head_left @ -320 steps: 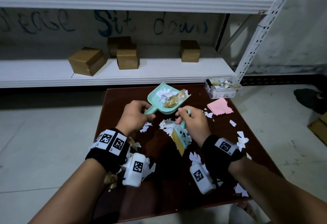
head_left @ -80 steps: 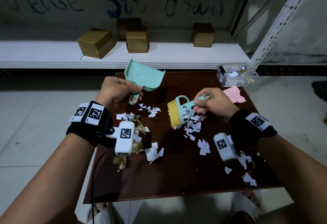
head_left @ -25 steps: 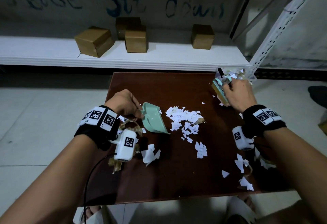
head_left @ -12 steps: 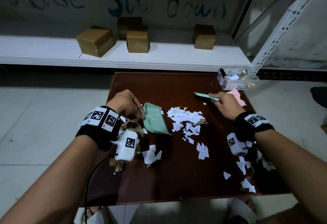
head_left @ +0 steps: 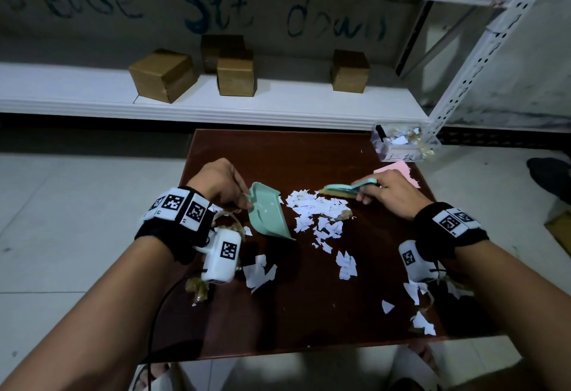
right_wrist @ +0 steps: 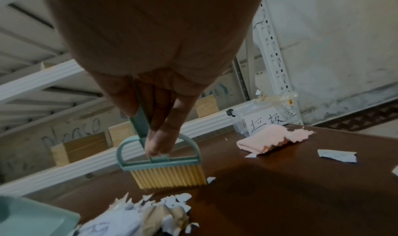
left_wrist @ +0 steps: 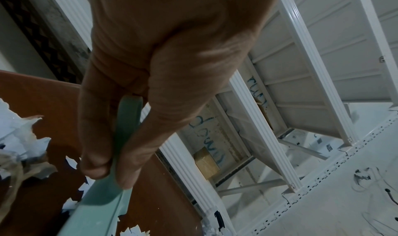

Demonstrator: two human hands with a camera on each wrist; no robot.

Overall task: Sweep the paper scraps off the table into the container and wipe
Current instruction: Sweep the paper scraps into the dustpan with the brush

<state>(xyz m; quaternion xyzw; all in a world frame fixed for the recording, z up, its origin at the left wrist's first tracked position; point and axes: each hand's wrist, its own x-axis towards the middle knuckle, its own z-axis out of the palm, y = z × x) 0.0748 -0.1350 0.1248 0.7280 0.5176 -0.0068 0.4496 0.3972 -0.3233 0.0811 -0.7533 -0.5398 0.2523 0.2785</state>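
Observation:
A heap of white and brown paper scraps (head_left: 318, 214) lies mid-table on the dark brown table (head_left: 309, 322). My left hand (head_left: 221, 185) grips the handle of a mint dustpan (head_left: 267, 216), tilted with its mouth towards the heap; the grip shows in the left wrist view on the dustpan handle (left_wrist: 127, 132). My right hand (head_left: 389, 193) holds the handle of a mint brush (head_left: 343, 191) with yellow bristles (right_wrist: 170, 176), set down at the far right edge of the heap. A clear container (head_left: 401, 146) holding scraps stands at the far right corner.
A pink cloth (head_left: 401, 171) lies folded by the container. More scraps (head_left: 347, 264) lie scattered near the front, right edge (head_left: 423, 322) and left edge (head_left: 258, 273). A white shelf (head_left: 278, 103) with brown boxes (head_left: 163, 75) runs behind the table.
My right hand brought the brush back from the container at the far right and down to the far edge of the heap. The left hand and dustpan stayed in place.

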